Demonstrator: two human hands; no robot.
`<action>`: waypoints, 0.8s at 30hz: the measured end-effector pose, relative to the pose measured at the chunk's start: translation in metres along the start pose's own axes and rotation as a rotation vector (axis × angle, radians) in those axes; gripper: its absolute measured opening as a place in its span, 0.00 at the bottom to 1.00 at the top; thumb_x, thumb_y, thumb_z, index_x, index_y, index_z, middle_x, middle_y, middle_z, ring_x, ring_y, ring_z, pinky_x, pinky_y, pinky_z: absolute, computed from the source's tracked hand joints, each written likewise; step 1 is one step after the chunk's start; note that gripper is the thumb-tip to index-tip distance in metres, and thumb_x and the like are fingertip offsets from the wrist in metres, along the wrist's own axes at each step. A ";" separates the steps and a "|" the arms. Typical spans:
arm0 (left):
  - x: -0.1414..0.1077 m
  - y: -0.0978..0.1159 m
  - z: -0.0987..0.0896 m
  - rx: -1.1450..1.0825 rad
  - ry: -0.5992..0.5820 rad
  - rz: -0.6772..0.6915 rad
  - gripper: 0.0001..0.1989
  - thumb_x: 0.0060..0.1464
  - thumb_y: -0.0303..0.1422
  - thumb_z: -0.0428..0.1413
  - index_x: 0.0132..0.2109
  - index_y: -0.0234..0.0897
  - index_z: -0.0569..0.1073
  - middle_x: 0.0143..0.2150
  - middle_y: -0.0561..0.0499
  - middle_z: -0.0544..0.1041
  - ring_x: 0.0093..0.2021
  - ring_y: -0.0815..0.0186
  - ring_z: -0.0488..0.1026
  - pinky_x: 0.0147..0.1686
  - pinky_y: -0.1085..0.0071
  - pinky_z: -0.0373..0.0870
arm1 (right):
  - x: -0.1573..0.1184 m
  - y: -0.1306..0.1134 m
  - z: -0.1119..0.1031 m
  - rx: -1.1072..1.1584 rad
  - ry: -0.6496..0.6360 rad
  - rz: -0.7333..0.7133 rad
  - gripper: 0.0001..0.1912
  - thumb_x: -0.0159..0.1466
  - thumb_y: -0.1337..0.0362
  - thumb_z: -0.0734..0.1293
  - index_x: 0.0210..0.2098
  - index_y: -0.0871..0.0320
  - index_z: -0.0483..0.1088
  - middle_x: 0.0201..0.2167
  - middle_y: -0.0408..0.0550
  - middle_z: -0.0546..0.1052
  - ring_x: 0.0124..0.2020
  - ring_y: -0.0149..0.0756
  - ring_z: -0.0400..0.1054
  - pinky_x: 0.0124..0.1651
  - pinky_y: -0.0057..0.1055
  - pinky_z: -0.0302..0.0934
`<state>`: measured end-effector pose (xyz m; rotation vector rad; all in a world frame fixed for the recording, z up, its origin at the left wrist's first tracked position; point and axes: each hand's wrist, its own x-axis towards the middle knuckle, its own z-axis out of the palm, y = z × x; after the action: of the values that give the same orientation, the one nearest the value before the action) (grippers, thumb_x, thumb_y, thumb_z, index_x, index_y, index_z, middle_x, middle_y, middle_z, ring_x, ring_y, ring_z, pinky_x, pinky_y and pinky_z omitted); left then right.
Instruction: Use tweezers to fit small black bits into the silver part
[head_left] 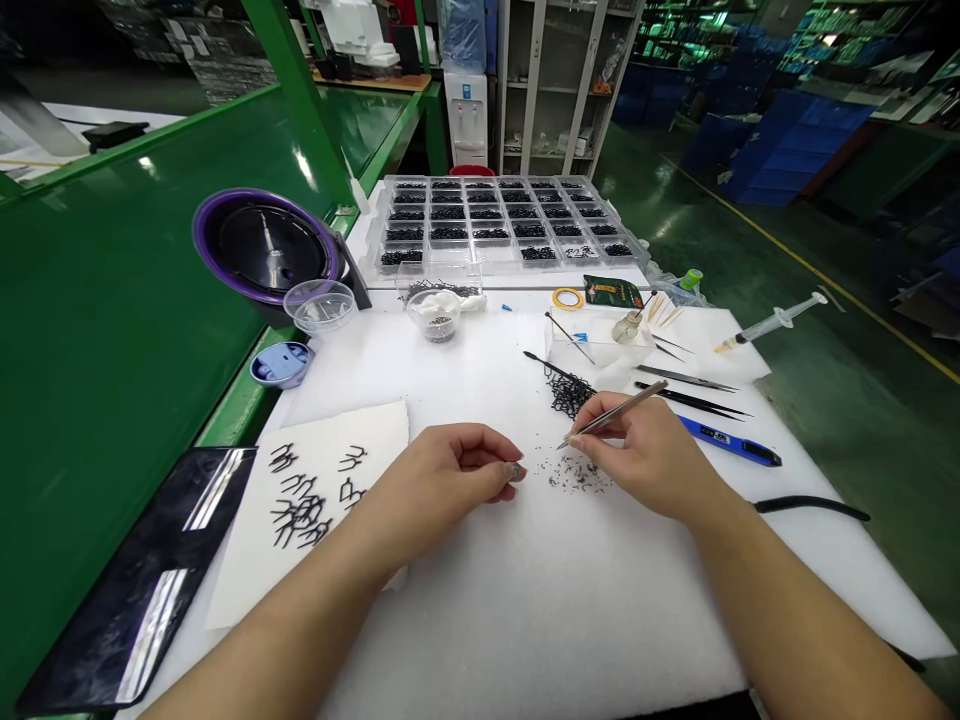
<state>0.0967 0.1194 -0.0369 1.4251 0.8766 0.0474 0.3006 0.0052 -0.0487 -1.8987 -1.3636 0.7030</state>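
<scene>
My right hand (645, 455) is closed like a pen grip around slim metal tweezers (628, 404), whose tip points down at the white table. Just below and right of that tip lie many tiny dark parts (577, 475), loosely scattered. Left of them, my left hand (457, 470) pinches a tiny greyish piece between thumb and fingertips, too small and covered to name. A heap of black, bent, wire-like pieces (571, 396) sits behind my right hand. More black forked pieces (300, 512) lie on a white sheet (367, 425) at the left, partly behind my left forearm.
Across the back stands a clear compartment box (487, 256) of black parts. Round clear dishes (436, 330) and a purple-rimmed black bowl (266, 245) are at the left. To the right are more tweezers (690, 378), a blue pen-like tool (731, 442) and a syringe (772, 322).
</scene>
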 end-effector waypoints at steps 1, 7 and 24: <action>0.000 0.000 0.001 -0.006 -0.006 -0.004 0.11 0.55 0.40 0.61 0.41 0.38 0.77 0.41 0.47 0.82 0.43 0.60 0.78 0.49 0.60 0.73 | -0.001 0.000 -0.001 0.008 0.008 0.010 0.03 0.61 0.63 0.69 0.32 0.55 0.72 0.27 0.42 0.78 0.30 0.35 0.74 0.34 0.31 0.66; 0.002 -0.003 0.006 -0.051 -0.002 0.008 0.11 0.56 0.38 0.59 0.44 0.40 0.79 0.40 0.48 0.82 0.43 0.61 0.79 0.49 0.63 0.73 | -0.009 -0.012 0.004 0.133 0.088 0.008 0.05 0.62 0.61 0.69 0.34 0.55 0.72 0.30 0.44 0.79 0.30 0.34 0.73 0.32 0.29 0.66; 0.005 0.000 0.004 -0.015 -0.041 -0.017 0.15 0.55 0.41 0.60 0.47 0.41 0.81 0.38 0.50 0.83 0.43 0.60 0.79 0.47 0.64 0.73 | -0.030 -0.027 0.033 0.171 0.137 -0.155 0.03 0.67 0.65 0.66 0.40 0.50 0.67 0.38 0.42 0.76 0.39 0.33 0.73 0.41 0.30 0.72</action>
<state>0.1025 0.1187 -0.0397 1.4002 0.8528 0.0119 0.2512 -0.0107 -0.0471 -1.6563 -1.3046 0.5818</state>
